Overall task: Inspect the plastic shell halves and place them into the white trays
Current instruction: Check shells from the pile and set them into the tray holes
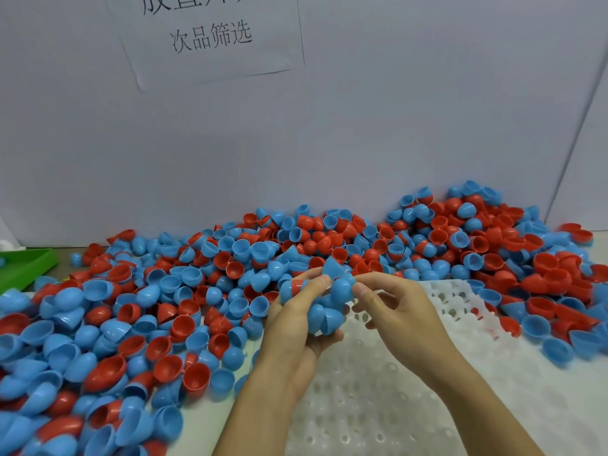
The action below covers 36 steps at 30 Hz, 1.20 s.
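Note:
A big heap of blue and red plastic shell halves (210, 278) covers the table from left to right. My left hand (296, 320) cups a bunch of blue shell halves (324, 315), thumb over the top. My right hand (394, 307) pinches one blue shell half (342, 287) at the top of that bunch with thumb and forefinger. Both hands hover over a white tray (394, 399) with round pockets, which lies in front of me at the lower right. No shell half shows in the pockets near my hands.
A grey wall (362, 143) with a paper sign (210, 37) rises right behind the heap. A green tray corner (26, 264) sits at the far left. More shells (543, 291) crowd the white tray's far and right edges.

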Tool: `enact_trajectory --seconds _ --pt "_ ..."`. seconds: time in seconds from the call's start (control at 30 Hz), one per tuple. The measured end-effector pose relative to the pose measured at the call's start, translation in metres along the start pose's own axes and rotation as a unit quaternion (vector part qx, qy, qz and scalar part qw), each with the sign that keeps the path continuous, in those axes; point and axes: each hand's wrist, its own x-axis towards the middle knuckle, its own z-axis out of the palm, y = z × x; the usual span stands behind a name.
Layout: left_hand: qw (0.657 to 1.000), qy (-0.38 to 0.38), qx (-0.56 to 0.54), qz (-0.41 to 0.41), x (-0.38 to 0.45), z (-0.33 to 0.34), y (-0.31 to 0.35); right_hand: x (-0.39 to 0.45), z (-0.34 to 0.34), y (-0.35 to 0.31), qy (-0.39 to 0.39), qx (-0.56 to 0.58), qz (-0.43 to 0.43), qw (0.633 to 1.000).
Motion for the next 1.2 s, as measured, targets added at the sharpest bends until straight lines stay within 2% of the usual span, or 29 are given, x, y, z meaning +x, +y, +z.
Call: enact_trajectory --seconds 0.13,0.43,0.67,0.73,0.87,1.07,1.2 --pt "0.999 -0.029 0.005 -0.023 -0.001 -0.004 0.003 0.001 -0.002 0.002 0.013 -0.006 0.006 1.000" --pt "0.997 -0.055 -0.012 -0.045 -0.002 -0.006 0.007 -0.002 -0.010 -0.003 -0.043 0.003 0.002 0.999" --pt "0.997 -0.062 -0.006 -0.053 -0.004 -0.005 0.007 -0.001 -0.009 -0.002 0.003 -0.040 -0.031 0.999" --pt "0.996 -0.070 0.007 -0.055 -0.004 -0.005 0.007 -0.001 -0.008 -0.001 0.016 -0.020 -0.026 0.999" --pt "0.994 -0.088 0.034 -0.061 -0.005 -0.005 0.008 0.000 -0.009 0.000 0.005 -0.043 -0.029 0.999" --pt "0.997 -0.058 -0.014 -0.047 -0.006 -0.007 0.013 0.002 -0.010 0.000 0.039 -0.023 -0.002 0.999" --pt "0.997 0.013 -0.074 -0.010 -0.003 -0.021 0.028 0.001 -0.012 0.001 0.048 0.005 0.043 0.998"
